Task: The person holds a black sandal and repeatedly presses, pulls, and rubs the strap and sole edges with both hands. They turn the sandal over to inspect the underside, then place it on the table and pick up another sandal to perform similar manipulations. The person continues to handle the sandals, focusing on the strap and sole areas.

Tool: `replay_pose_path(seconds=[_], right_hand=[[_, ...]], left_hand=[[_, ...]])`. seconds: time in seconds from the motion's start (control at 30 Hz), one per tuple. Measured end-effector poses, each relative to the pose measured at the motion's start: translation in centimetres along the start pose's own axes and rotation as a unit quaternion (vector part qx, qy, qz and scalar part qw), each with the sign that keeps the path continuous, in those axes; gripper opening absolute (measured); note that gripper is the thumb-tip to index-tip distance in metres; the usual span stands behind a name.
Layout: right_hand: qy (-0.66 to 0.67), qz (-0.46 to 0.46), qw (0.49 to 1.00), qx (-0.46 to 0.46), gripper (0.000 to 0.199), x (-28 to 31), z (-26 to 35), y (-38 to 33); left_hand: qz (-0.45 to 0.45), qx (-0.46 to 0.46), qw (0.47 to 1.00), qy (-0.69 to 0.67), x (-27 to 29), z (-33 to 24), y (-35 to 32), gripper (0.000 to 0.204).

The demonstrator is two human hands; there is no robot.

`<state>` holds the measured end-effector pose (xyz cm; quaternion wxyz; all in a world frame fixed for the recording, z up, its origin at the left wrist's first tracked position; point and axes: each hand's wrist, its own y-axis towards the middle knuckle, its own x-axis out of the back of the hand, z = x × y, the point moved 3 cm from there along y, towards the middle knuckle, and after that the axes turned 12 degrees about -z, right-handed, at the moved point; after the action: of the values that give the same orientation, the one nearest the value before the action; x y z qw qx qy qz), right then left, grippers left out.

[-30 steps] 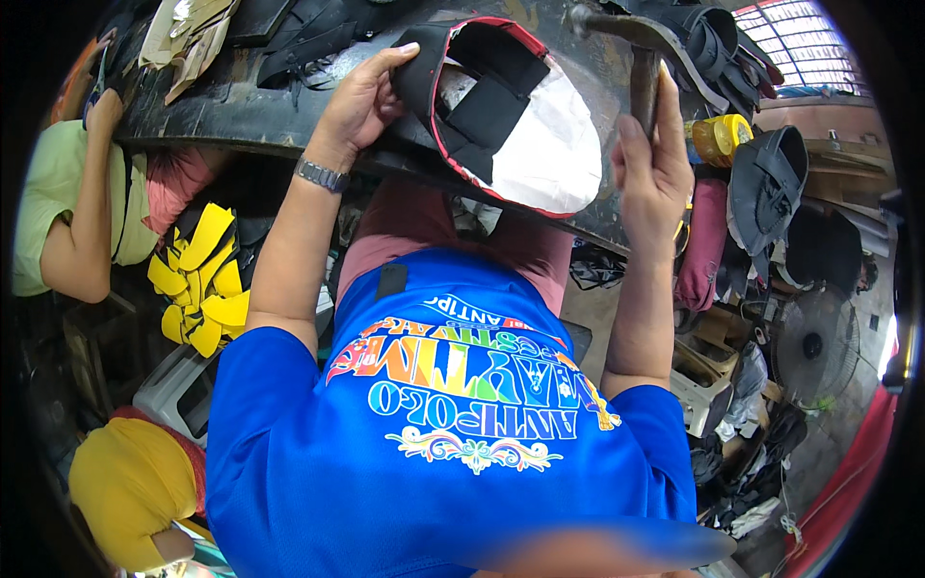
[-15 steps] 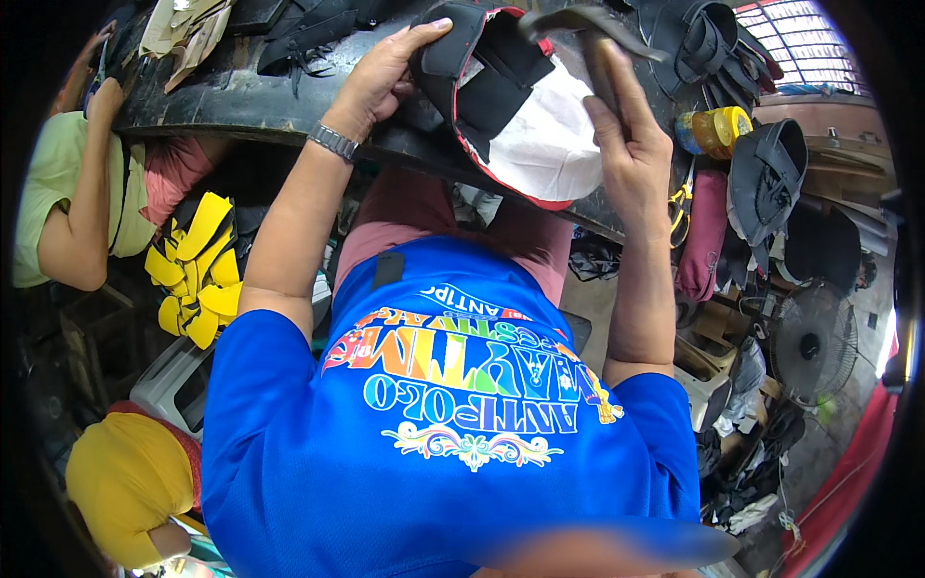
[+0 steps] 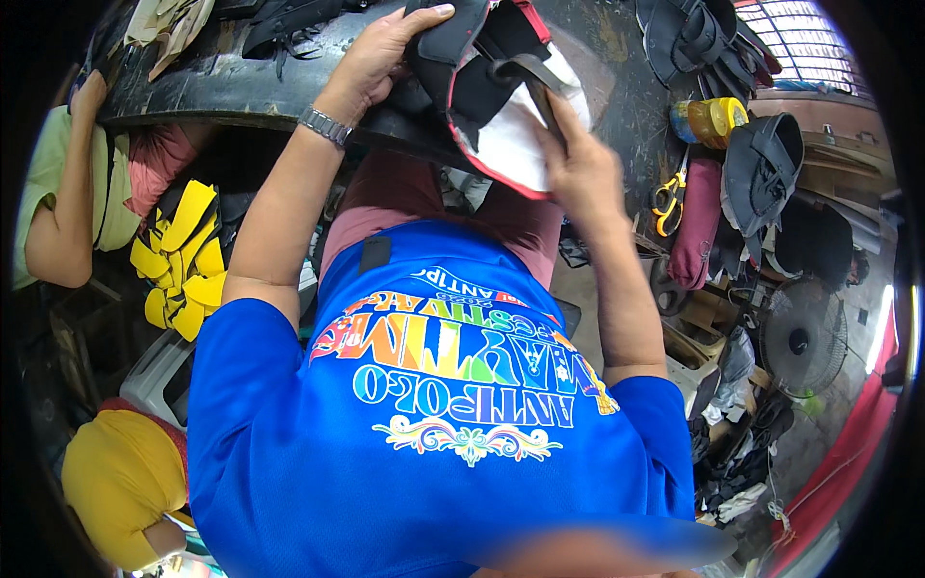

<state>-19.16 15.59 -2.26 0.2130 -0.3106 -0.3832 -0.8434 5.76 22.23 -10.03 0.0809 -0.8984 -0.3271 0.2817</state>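
On the dark table's near edge lies a black sewn piece [image 3: 503, 135] with white lining and red edging, opened so its inside shows; its exact kind I cannot tell. My left hand [image 3: 371, 67] pinches its black left side, thumb on top, with a metal watch on the wrist. A dark hammer [image 3: 528, 69] is in my right hand [image 3: 588, 178], fingers wrapped round the handle. The hammer's head is low over the inside of the piece, and whether it touches is unclear. Motion smears part of the right hand.
Black strapped pieces [image 3: 689, 39] and a yellow-lidded jar [image 3: 713, 122] sit at the table's right. Yellow-handled scissors [image 3: 669, 202] hang beside a maroon roll [image 3: 696, 226]. Yellow cut pieces [image 3: 183, 255] are at left, near a co-worker [image 3: 67, 183]. A fan [image 3: 803, 337] stands right.
My right hand has swung the hammer left and down, from above the piece's right side to over its inside. My left hand keeps its hold.
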Motion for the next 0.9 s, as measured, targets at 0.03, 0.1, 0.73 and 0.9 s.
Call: replay_pose_path(seconds=[0.03,0.1,0.73,0.9], right_hand=[[-0.104,0.105,0.986,-0.074,0.051,-0.8,-0.7,-0.8],[-0.081,0.082,0.992,-0.050,0.051,-0.1,-1.4,-0.9],[-0.126,0.097,0.973,-0.168,0.058,1.1,-2.3,-1.4],[0.147,-0.073,0.981,-0.107,0.055,1.9,-1.1,0.4]], left_hand=[[0.001,-0.006,1.000,0.003,-0.2,0.1,0.1,0.029],[0.005,0.009,1.000,-0.014,-0.4,0.1,0.2,0.028],[0.011,-0.022,0.999,-0.027,-0.7,-0.3,-0.2,0.025],[0.010,-0.001,1.000,0.019,-0.6,-0.5,-0.2,0.024]])
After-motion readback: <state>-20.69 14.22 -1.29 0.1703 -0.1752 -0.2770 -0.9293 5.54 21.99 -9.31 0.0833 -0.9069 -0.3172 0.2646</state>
